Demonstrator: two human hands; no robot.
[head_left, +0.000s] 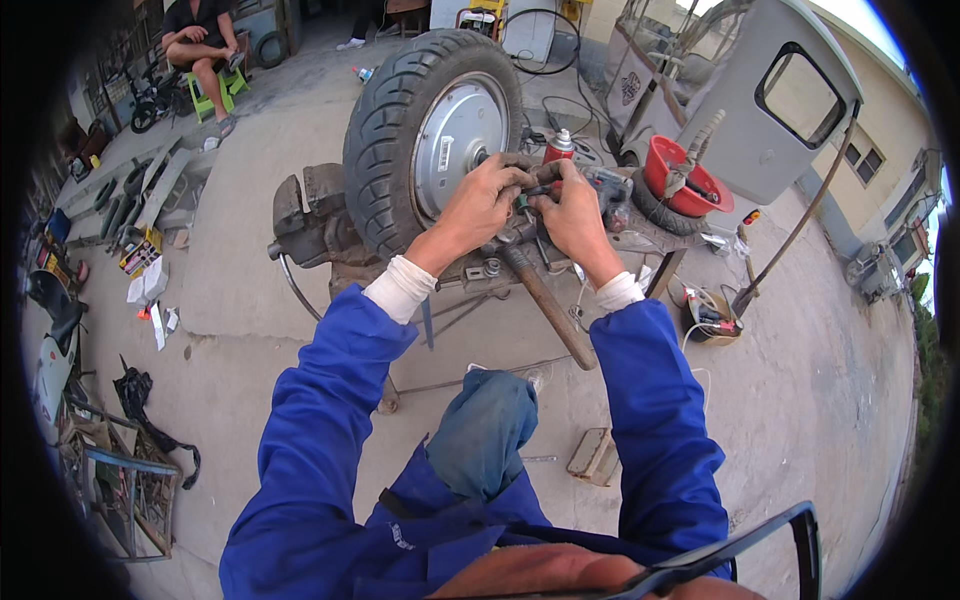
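Concrete yard (pixel 240 290), outdoors: fingers of the left hand (pixel 478 202) and right hand (pixel 574 218) pinch a small dark piece (pixel 541 188), too small to identify, both close in by the hub, likely for steady control. Wheel (pixel 460 145) just beyond, upright on the surface (pixel 628 242), hub side toward the right, presumably keeping its centre reachable; chunky black rubber tread, smooth silvery disc. Farther out: worn wooden-handled hammer (pixel 547 305), glossy red spray can (pixel 558 150), shallow round red basin (pixel 664 160).
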